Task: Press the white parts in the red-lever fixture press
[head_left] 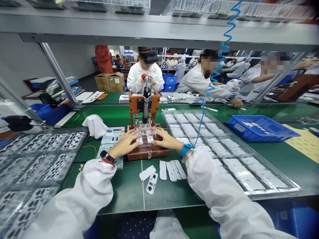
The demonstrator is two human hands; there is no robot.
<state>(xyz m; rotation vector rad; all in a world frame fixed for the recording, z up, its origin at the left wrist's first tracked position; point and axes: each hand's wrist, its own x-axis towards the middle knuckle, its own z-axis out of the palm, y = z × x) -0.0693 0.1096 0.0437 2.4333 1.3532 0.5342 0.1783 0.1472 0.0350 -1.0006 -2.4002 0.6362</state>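
A small press fixture (144,106) with an orange frame and a red-knobbed lever stands on a brown base (147,151) at the centre of the green bench. My left hand (127,142) and my right hand (165,139) both lie on the base, fingers spread, touching small white flat parts (146,138) under the clear press plate. Whether either hand grips a part I cannot tell. Several white flat parts (171,170) and one dark-slotted part (152,183) lie loose on the mat just in front of the fixture.
A clear tray (274,191) of white parts fills the right. Clear trays (30,159) of dark parts lie at left. A blue bin (261,127), a white cloth (96,125) and a blue coiled hose (211,83) are near. Other people work across the bench.
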